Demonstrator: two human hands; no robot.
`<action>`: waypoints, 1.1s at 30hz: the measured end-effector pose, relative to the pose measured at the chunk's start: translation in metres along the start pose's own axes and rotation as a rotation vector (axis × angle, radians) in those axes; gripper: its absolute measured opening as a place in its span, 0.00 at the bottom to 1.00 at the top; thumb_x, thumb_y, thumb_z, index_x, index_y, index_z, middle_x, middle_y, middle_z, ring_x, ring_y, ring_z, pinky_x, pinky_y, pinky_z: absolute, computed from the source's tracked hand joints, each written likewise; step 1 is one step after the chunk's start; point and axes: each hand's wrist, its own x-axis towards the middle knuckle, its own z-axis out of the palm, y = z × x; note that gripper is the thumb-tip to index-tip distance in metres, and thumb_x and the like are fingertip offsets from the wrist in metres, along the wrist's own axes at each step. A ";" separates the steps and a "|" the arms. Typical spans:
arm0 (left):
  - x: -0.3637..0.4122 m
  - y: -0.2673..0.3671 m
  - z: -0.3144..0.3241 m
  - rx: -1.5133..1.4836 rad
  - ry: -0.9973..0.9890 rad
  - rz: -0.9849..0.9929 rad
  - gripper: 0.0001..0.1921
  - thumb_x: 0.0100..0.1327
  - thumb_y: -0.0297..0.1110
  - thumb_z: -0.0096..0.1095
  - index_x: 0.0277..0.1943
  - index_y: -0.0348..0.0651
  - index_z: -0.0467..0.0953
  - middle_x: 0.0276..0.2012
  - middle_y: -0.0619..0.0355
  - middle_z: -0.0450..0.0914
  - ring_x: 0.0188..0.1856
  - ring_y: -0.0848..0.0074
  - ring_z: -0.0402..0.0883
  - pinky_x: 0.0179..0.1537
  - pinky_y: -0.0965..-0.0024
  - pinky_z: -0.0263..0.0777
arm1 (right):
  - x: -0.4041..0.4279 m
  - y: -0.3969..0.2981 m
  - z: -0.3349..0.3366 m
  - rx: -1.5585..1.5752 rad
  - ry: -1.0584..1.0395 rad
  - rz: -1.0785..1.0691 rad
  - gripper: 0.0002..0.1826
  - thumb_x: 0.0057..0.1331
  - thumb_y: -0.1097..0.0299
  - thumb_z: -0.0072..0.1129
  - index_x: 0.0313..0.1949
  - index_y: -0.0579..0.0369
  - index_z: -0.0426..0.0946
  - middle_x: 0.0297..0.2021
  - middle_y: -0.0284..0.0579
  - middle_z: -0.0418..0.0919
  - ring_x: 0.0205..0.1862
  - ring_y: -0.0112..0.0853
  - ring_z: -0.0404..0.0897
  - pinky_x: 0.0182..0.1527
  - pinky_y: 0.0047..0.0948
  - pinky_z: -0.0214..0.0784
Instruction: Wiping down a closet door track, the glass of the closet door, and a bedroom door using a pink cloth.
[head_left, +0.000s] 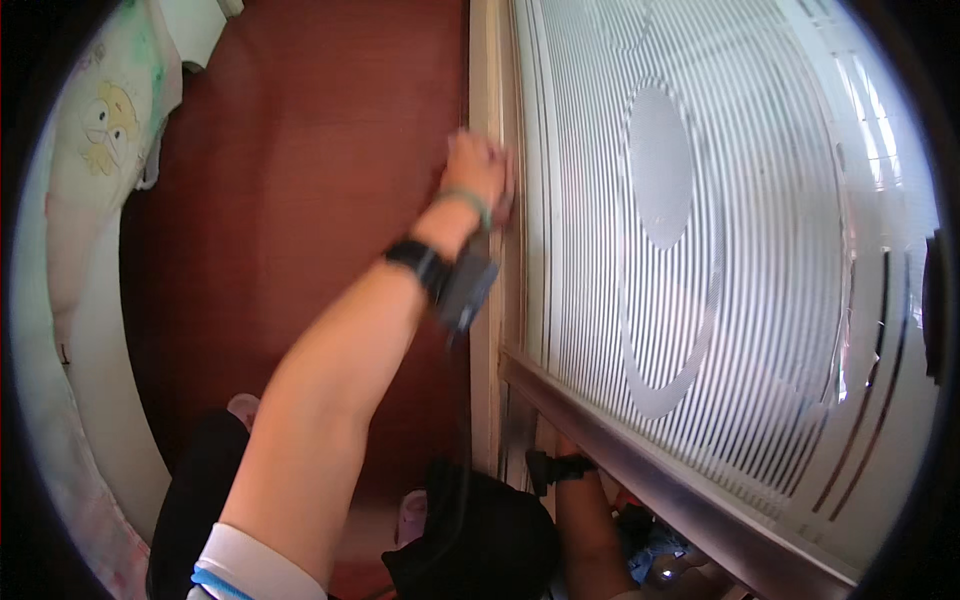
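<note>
My left hand (478, 169) is blurred, at the light wooden edge (485, 300) beside a wardrobe's sliding door. Its fingers are bent against or very near that edge; whether they hold anything is unclear. Striped, frosted glass with an oval pattern fills the sliding door (660, 165). A black strap carries a small dark device (466, 292) at my left wrist. Low in the picture, my right forearm (589, 517), also strapped, goes behind the door's metal side frame (645, 450). That frame hides my right hand.
Reddish-brown wood flooring (300, 150) lies below. On the left stands a bed with a pale cartoon-print cover (109, 135) and a white side panel (112, 337). Dark-clothed knees (480, 532) are bent near the door. Clothes (652, 551) show inside the wardrobe opening. A thin dark cable (463, 420) hangs down.
</note>
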 end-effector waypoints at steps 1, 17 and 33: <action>-0.012 -0.032 -0.013 0.173 0.021 0.059 0.13 0.62 0.27 0.53 0.48 0.36 0.65 0.45 0.42 0.70 0.46 0.50 0.76 0.46 0.55 0.72 | 0.000 -0.010 0.007 0.016 -0.015 -0.010 0.17 0.68 0.66 0.53 0.50 0.66 0.72 0.48 0.55 0.75 0.49 0.44 0.74 0.54 0.37 0.65; -0.084 -0.052 -0.035 0.111 -0.152 0.038 0.13 0.60 0.14 0.46 0.44 0.41 0.59 0.31 0.58 0.68 0.34 0.75 0.73 0.34 0.74 0.72 | -0.060 -0.076 0.015 0.002 0.090 -0.099 0.18 0.65 0.63 0.58 0.48 0.65 0.75 0.48 0.54 0.77 0.52 0.41 0.75 0.56 0.41 0.64; -0.253 -0.075 -0.044 0.130 -0.282 -0.194 0.16 0.58 0.29 0.58 0.47 0.40 0.62 0.43 0.43 0.72 0.47 0.50 0.75 0.47 0.58 0.70 | -0.051 -0.072 0.018 0.642 0.159 0.104 0.15 0.60 0.71 0.65 0.45 0.65 0.77 0.43 0.46 0.79 0.46 0.33 0.77 0.52 0.32 0.66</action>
